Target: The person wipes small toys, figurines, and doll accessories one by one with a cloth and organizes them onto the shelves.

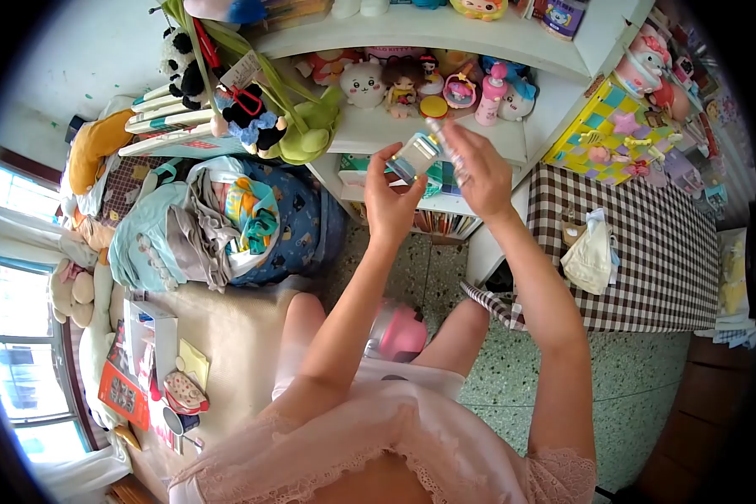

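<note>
My left hand [388,202] is closed around a small box-shaped thing [415,157], pale and partly see-through with blue edges, held up in front of the shelf. Its thumb and fingers pinch the lower part. Close beside it on the right is my right hand [479,172], its fingers fairly straight and held together. A slim whitish, patterned strip or stick [447,144] runs along the inner side of these fingers; its kind I cannot make out. Behind both hands stands a white shelf [328,132] with several small toy figures, among them a white round-faced plush [363,84] and a pink bottle [490,94].
A table with a brown checked cloth [647,252] stands to the right, a cream cloth bundle [590,259] on it. To the left is a blue bag [298,218] heaped with clothes [185,227]. A pink round object [397,332] sits between my legs.
</note>
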### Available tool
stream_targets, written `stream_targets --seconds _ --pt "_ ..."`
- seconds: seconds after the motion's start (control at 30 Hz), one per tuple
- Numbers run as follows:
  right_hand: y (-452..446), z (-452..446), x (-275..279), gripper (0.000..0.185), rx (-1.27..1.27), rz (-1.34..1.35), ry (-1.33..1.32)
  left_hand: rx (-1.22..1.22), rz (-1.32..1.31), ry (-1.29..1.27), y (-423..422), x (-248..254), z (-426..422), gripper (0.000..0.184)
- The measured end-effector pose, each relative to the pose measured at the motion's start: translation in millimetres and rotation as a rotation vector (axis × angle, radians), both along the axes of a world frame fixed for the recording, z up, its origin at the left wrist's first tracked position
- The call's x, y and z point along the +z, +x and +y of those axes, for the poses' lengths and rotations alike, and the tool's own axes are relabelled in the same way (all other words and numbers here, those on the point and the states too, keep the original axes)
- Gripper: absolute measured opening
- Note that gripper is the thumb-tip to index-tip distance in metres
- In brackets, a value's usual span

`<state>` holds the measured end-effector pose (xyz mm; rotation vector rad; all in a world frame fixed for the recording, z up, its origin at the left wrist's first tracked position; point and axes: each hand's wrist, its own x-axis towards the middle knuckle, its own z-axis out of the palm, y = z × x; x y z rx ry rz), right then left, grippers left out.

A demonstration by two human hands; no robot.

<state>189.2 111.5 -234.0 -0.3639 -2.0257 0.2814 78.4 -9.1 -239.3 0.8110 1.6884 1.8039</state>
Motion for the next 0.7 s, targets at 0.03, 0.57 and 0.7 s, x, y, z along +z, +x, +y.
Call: stream_targets --seconds 0.03,0.57,0.7 --pt "-1.4 -3.8 5.4 0.050 0.066 -0.064 0.144 0.021 0.154 0.014 0.1 -6.9 3.4 0.052" --pt "-2.6 -13.9 6.6 0.042 0.159 -0.159 0.279 0.062 -0.266 0.272 -3.2 -1.8 7.0 0.051" --pt "-6.8 -16.3 5.9 0.041 0.212 -0.203 0.300 0.040 -0.419 0.264 -9.1 -3.7 4.6 0.048"
